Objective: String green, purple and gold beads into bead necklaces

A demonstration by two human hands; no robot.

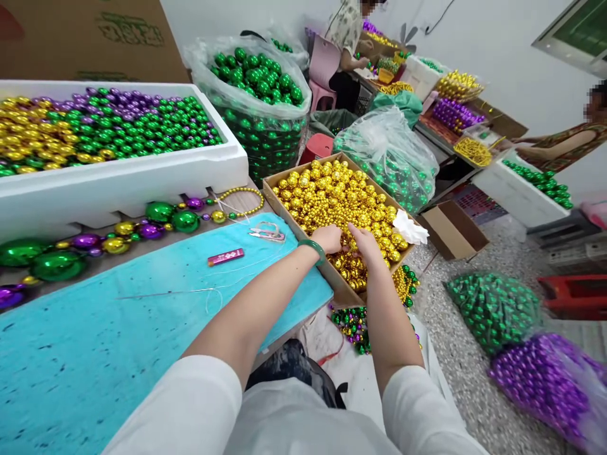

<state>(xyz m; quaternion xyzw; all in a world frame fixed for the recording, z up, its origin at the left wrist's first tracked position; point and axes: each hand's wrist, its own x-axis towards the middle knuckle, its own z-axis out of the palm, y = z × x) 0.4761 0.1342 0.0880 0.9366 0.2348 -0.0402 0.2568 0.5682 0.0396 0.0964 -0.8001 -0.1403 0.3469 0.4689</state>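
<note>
Both hands are over a cardboard box (342, 296) full of shiny gold beads (327, 189), large ones around a patch of tiny ones. My left hand (327, 240), with a green bangle (313, 248) at its wrist, is closed with the knuckles up at the box's near left side. Close to it, my right hand (365, 243) has its fingers curled in towards the left one. Gold beads lie right under both hands; what the fingers hold, if anything, is hidden. A long needle (165, 294) with thread, scissors (267, 232) and a small pink packet (226, 256) lie on the blue tabletop (118, 354).
A white foam box (142, 177) of gold, purple and green beads stands behind a large-bead garland (152, 227). Bags of green beads (263, 133) stand beyond; bags of green (493, 309) and purple beads (545, 385) lie right. Two people (348, 38) work at the back.
</note>
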